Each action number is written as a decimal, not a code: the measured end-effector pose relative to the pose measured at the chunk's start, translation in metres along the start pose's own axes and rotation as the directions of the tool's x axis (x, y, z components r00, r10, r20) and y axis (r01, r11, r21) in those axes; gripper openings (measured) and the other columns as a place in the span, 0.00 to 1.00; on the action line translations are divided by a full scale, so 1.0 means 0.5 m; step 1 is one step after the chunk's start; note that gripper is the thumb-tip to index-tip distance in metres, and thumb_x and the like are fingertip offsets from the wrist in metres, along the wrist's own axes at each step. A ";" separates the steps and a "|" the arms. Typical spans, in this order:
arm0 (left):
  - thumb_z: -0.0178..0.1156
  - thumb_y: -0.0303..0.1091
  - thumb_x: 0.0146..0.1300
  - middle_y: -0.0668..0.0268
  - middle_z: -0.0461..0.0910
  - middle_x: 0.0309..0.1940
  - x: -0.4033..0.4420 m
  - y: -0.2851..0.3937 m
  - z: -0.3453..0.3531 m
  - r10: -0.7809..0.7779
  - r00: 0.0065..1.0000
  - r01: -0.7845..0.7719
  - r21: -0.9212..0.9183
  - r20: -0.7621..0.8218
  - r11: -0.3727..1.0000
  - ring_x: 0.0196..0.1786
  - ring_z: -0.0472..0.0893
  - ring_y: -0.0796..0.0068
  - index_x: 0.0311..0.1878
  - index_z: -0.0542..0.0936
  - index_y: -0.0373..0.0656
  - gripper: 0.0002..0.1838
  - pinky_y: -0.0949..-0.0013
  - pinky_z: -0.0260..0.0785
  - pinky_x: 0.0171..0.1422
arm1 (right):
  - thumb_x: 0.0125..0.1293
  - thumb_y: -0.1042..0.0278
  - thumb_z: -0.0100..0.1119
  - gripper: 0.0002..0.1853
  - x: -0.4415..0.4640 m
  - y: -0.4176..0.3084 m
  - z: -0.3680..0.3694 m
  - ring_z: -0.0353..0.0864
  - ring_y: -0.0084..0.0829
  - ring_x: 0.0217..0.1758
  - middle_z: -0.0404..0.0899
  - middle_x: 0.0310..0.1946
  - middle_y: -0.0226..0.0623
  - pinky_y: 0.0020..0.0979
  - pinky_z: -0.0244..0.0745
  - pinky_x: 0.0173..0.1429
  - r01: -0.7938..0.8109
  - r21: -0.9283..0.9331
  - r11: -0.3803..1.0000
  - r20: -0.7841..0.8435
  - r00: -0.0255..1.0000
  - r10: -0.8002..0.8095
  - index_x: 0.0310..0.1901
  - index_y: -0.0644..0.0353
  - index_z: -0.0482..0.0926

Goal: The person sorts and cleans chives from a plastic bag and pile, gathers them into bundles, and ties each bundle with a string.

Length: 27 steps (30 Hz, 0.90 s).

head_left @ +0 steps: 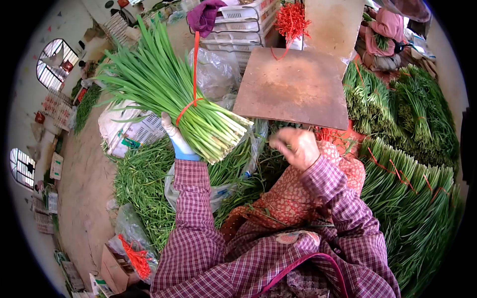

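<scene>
My left hand [175, 134], in a white and blue glove, grips a large bunch of garlic chives [169, 84] from below. A red tie [188, 110] goes around the stems, and its long end stands up past the leaves. The pale cut ends point to the right. My right hand [298, 148] is bare and hovers right of the stem ends, apart from them. Its fingers are curled together and blurred at the tips; whether anything is between them I cannot make out.
A brown board [293, 84] stands ahead, with red ties [292, 21] behind it. Tied chive bunches [412, 198] are stacked at right. Loose greens [144, 184] lie below my left arm. White crates [238, 25] stand at the back, and more red ties [135, 258] lie lower left.
</scene>
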<state>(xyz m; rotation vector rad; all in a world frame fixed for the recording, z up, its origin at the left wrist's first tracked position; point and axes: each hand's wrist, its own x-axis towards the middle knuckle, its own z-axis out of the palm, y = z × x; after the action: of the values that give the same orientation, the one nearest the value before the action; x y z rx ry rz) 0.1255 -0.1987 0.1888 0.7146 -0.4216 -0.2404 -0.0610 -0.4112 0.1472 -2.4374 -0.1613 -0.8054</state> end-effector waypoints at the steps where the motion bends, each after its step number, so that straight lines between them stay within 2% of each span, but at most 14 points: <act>1: 0.56 0.65 0.58 0.56 0.73 0.58 0.004 -0.009 -0.019 -0.011 1.000 0.012 -0.079 0.012 0.997 0.57 0.75 0.55 0.66 0.65 0.44 0.41 0.50 0.71 0.62 | 0.62 0.64 0.61 0.07 0.030 -0.034 -0.034 0.83 0.35 0.32 0.82 0.30 0.38 0.34 0.79 0.39 -0.068 0.000 0.998 -0.050 0.996 0.068 0.35 0.59 0.80; 3: 0.54 0.67 0.58 0.52 0.74 0.57 0.008 -0.019 -0.035 -0.043 0.997 0.058 -0.254 0.064 0.965 0.54 0.77 0.51 0.65 0.66 0.46 0.40 0.46 0.73 0.58 | 0.62 0.67 0.61 0.07 0.087 -0.092 -0.065 0.85 0.35 0.37 0.82 0.32 0.40 0.32 0.79 0.42 -0.133 0.005 0.991 -0.109 0.985 0.133 0.36 0.62 0.79; 5: 0.53 0.67 0.59 0.52 0.74 0.57 0.001 -0.019 -0.013 -0.064 0.985 0.111 -0.303 0.161 0.946 0.54 0.77 0.51 0.65 0.67 0.46 0.40 0.46 0.74 0.58 | 0.62 0.68 0.62 0.11 0.120 -0.127 -0.063 0.84 0.37 0.40 0.80 0.36 0.42 0.33 0.78 0.43 0.047 0.221 0.974 -0.231 0.973 0.006 0.42 0.64 0.76; 7: 0.51 0.67 0.60 0.52 0.75 0.57 0.000 -0.024 0.001 -0.079 0.948 0.205 -0.399 0.309 0.894 0.54 0.77 0.49 0.65 0.68 0.48 0.38 0.43 0.74 0.56 | 0.59 0.68 0.64 0.17 0.129 -0.147 -0.054 0.82 0.45 0.41 0.79 0.39 0.46 0.39 0.77 0.42 0.064 0.151 0.986 -0.164 0.986 -0.039 0.47 0.65 0.72; 8: 0.51 0.67 0.60 0.52 0.75 0.57 -0.001 -0.028 0.002 -0.083 0.947 0.208 -0.398 0.310 0.894 0.54 0.77 0.49 0.65 0.68 0.48 0.38 0.43 0.74 0.56 | 0.59 0.68 0.64 0.17 0.128 -0.146 -0.044 0.81 0.47 0.41 0.79 0.39 0.46 0.40 0.76 0.43 0.042 0.086 0.995 -0.117 0.993 -0.032 0.47 0.65 0.71; 10: 0.50 0.67 0.61 0.52 0.75 0.57 0.000 -0.034 0.001 -0.084 0.949 0.209 -0.406 0.304 0.890 0.54 0.77 0.48 0.66 0.68 0.49 0.38 0.43 0.74 0.55 | 0.58 0.69 0.64 0.18 0.131 -0.139 -0.037 0.80 0.50 0.41 0.79 0.40 0.48 0.41 0.75 0.42 0.019 0.173 0.985 -0.093 0.996 -0.003 0.47 0.65 0.70; 14: 0.54 0.67 0.60 0.54 0.71 0.61 0.001 -0.037 -0.021 -0.054 0.964 0.126 -0.270 0.259 0.955 0.56 0.77 0.55 0.68 0.62 0.46 0.42 0.50 0.77 0.56 | 0.58 0.73 0.61 0.13 0.137 -0.144 -0.062 0.76 0.50 0.35 0.71 0.31 0.44 0.43 0.71 0.36 0.023 0.062 0.998 -0.131 0.991 -0.014 0.44 0.61 0.71; 16: 0.54 0.67 0.60 0.55 0.70 0.62 0.001 -0.036 -0.022 -0.056 0.971 0.118 -0.263 0.231 0.957 0.56 0.77 0.56 0.69 0.62 0.46 0.42 0.50 0.77 0.57 | 0.57 0.73 0.57 0.15 0.141 -0.137 -0.071 0.78 0.43 0.34 0.70 0.30 0.38 0.42 0.75 0.34 0.087 -0.142 0.986 -0.108 0.989 -0.103 0.46 0.46 0.75; 17: 0.54 0.67 0.60 0.55 0.70 0.62 0.001 -0.037 -0.022 -0.057 0.972 0.118 -0.264 0.230 0.957 0.56 0.77 0.56 0.69 0.62 0.46 0.42 0.50 0.77 0.57 | 0.54 0.71 0.58 0.13 0.140 -0.129 -0.065 0.78 0.38 0.34 0.69 0.30 0.35 0.39 0.75 0.32 0.117 -0.194 0.974 -0.147 0.978 -0.147 0.42 0.44 0.77; 21: 0.53 0.66 0.61 0.56 0.70 0.62 -0.005 -0.043 -0.005 -0.055 0.966 0.122 -0.260 0.251 0.958 0.56 0.77 0.57 0.69 0.62 0.47 0.41 0.51 0.77 0.57 | 0.53 0.69 0.58 0.11 0.133 -0.131 -0.068 0.77 0.35 0.37 0.68 0.31 0.33 0.35 0.75 0.35 0.125 -0.369 0.921 -0.115 0.977 -0.178 0.39 0.45 0.79; 23: 0.53 0.65 0.61 0.56 0.70 0.62 -0.008 -0.045 0.002 -0.059 0.968 0.126 -0.267 0.246 0.955 0.56 0.77 0.57 0.68 0.63 0.46 0.40 0.51 0.76 0.57 | 0.52 0.66 0.58 0.11 0.127 -0.137 -0.062 0.74 0.35 0.47 0.71 0.38 0.32 0.37 0.73 0.48 0.073 -0.428 0.901 -0.154 0.976 -0.152 0.40 0.46 0.80; 24: 0.53 0.65 0.61 0.57 0.71 0.62 -0.009 -0.047 0.003 -0.066 0.970 0.133 -0.281 0.235 0.950 0.56 0.77 0.57 0.68 0.63 0.46 0.40 0.52 0.76 0.58 | 0.52 0.66 0.58 0.11 0.128 -0.139 -0.056 0.74 0.35 0.47 0.71 0.38 0.32 0.37 0.73 0.48 0.072 -0.428 0.901 -0.155 0.976 -0.151 0.40 0.46 0.80; 26: 0.53 0.64 0.61 0.57 0.71 0.61 -0.011 -0.052 0.009 -0.074 0.971 0.141 -0.295 0.227 0.945 0.56 0.77 0.58 0.68 0.64 0.46 0.39 0.53 0.75 0.58 | 0.53 0.66 0.58 0.14 0.132 -0.140 -0.036 0.69 0.38 0.57 0.72 0.48 0.34 0.46 0.64 0.60 0.069 -0.452 0.889 -0.271 0.939 -0.211 0.43 0.48 0.81; 27: 0.53 0.64 0.61 0.57 0.71 0.61 -0.014 -0.057 0.016 -0.069 0.982 0.116 -0.267 0.178 0.957 0.57 0.77 0.58 0.67 0.64 0.46 0.39 0.53 0.75 0.59 | 0.53 0.65 0.58 0.15 0.132 -0.142 -0.023 0.67 0.40 0.61 0.70 0.55 0.37 0.51 0.58 0.64 0.039 -0.377 0.925 -0.272 0.951 -0.151 0.45 0.50 0.81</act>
<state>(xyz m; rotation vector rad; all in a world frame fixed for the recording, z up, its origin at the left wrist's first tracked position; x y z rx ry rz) 0.1136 -0.2219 0.1731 0.4403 -0.5028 -0.4418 -0.0332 -0.3621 0.2269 -2.6259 -0.0141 -1.3399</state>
